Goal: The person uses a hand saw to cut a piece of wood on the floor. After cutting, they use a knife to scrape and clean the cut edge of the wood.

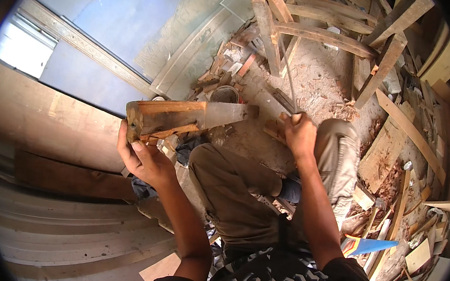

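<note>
My left hand (150,163) grips the butt end of a wooden-handled tool (171,117), fingers beneath and thumb on the near side. The handle is rough, worn brown wood. From it a flat grey blade (224,113) runs rightward, narrowing to a darker tip; its kind I cannot make out. My right hand (299,133) is closed around the near end of a thin straight rod (290,76), which slants up and away. It stays apart from the blade, close to my right knee.
A wooden frame (325,38) with curved rails stands ahead. Wood offcuts (245,64) and a round bucket (224,94) lie beyond my knees. Planks and scraps crowd the right, beside a blue saw blade (371,246). Panels (55,125) line the left.
</note>
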